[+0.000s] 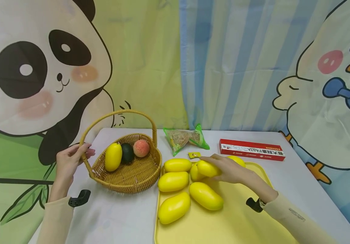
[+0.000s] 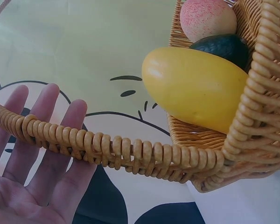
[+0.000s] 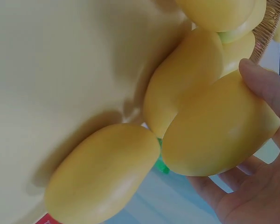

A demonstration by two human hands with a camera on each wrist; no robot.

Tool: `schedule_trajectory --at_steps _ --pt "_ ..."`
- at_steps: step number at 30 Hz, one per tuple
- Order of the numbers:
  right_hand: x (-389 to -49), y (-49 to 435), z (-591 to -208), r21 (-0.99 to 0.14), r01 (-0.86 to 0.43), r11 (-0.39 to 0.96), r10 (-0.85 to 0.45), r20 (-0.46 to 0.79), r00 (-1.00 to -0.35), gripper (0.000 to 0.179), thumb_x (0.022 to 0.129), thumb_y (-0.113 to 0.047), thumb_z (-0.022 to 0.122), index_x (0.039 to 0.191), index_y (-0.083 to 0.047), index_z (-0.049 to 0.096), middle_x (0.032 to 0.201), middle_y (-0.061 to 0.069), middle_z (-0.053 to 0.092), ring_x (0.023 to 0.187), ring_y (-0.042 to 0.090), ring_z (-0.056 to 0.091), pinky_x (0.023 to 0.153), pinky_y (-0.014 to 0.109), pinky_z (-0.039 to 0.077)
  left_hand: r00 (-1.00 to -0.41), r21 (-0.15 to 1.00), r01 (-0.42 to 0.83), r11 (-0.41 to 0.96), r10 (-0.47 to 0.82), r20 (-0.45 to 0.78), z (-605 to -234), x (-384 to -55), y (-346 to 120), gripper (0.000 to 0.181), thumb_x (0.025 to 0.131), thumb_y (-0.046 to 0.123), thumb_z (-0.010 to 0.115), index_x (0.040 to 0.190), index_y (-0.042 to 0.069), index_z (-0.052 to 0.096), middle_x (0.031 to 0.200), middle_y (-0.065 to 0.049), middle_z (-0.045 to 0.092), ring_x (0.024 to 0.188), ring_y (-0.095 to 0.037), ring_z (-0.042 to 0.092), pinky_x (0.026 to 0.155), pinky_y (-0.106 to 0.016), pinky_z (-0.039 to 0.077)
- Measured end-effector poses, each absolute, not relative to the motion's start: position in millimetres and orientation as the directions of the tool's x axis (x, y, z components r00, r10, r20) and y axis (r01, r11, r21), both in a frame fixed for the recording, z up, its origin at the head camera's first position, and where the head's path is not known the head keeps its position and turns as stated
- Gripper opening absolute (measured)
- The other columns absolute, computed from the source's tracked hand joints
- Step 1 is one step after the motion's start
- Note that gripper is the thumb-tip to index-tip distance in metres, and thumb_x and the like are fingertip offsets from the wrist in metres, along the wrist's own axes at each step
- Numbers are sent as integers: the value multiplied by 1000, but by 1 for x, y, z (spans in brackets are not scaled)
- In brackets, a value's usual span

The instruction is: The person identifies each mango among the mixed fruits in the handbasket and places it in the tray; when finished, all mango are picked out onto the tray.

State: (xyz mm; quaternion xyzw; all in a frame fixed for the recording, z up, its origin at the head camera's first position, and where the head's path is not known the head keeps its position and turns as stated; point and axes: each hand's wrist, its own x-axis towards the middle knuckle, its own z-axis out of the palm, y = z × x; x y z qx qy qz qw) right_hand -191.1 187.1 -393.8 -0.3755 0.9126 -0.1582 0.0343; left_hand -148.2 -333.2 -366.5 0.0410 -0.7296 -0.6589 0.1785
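A wicker basket (image 1: 138, 178) stands on the left of the table, holding a yellow mango (image 2: 193, 86), a dark green avocado (image 1: 127, 153) and a pink peach (image 1: 141, 148). My left hand (image 1: 67, 162) holds the basket's handle (image 2: 107, 149) low on its left side, fingers behind it and fairly straight. Over the back of a yellow tray (image 1: 224, 223), my right hand (image 1: 234, 169) grips a mango (image 3: 219, 130) between thumb and fingers. Several other mangoes, such as one near the front (image 1: 174, 207), lie on the tray's left and back; another (image 1: 236, 160) is partly hidden behind the right hand.
Behind the tray lie a green-edged clear bag (image 1: 184, 139), a small yellow packet (image 1: 194, 155) and a red pasta box (image 1: 251, 149). The white table (image 1: 108, 217) ends at a printed curtain (image 1: 150, 67) at the back.
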Motion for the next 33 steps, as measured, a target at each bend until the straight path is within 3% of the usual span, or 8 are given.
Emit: schedule_trajectory --at_steps 4,11,21,33 --pt "-190 196 -397 -317 -667 674 -687 61 -724 76 79 -18 80 144 -19 42 121 9 57 100 23 58 83 43 52 -935 976 191 105 -282 214 -366 -148 -333 18 93 19 65 102 6 73 76 5 74 70 -5 70 67 -13 54" --pt "-186 210 -401 -311 -642 700 -662 55 -748 75 78 -18 80 144 -20 43 123 10 56 101 24 58 85 46 52 -935 975 187 118 -282 214 -365 -148 -333 12 92 21 65 96 15 74 76 6 74 71 -5 70 68 -13 54" --pt "-180 226 -409 -284 -639 714 -664 11 -747 75 75 -14 82 142 -18 46 124 15 57 103 30 59 87 52 51 -931 976 160 149 -306 199 -365 -147 -331 18 91 25 66 99 10 73 75 7 73 71 -5 69 68 -13 54" --pt "-178 232 -424 -283 -631 722 -672 -72 -737 75 73 -11 82 139 -15 48 125 12 58 104 26 56 91 51 48 -935 975 182 130 -283 212 -366 -147 -333 17 92 23 66 99 10 73 76 6 74 70 -5 69 67 -13 54"
